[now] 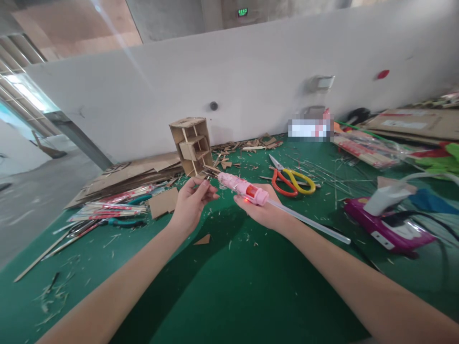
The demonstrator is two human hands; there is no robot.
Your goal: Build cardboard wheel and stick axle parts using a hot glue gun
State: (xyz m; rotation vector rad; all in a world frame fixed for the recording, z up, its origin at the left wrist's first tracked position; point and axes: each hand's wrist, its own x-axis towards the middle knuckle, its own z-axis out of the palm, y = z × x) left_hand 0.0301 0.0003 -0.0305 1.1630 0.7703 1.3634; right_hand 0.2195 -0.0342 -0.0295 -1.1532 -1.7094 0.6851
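My right hand [263,210] is wrapped round a pink hot glue gun [236,185]. A clear glue stick [311,220] sticks out of its back end, and a red light glows on its side. The nozzle points forward and left, close to the fingertips of my left hand [193,198]. That hand is closed in a pinch; what lies between thumb and finger is too small to tell. Just beyond the nozzle, a small cardboard shelf-like box [191,145] with inner dividers stands upright on the green table [201,296].
Scissors with red and yellow handles [292,181] lie to the right. A purple power strip [387,229] with cables sits further right. On the left are pliers [127,222], packaged wooden sticks [111,209] and stacked cardboard sheets [143,173]. Cardboard scraps [251,144] line the white wall.
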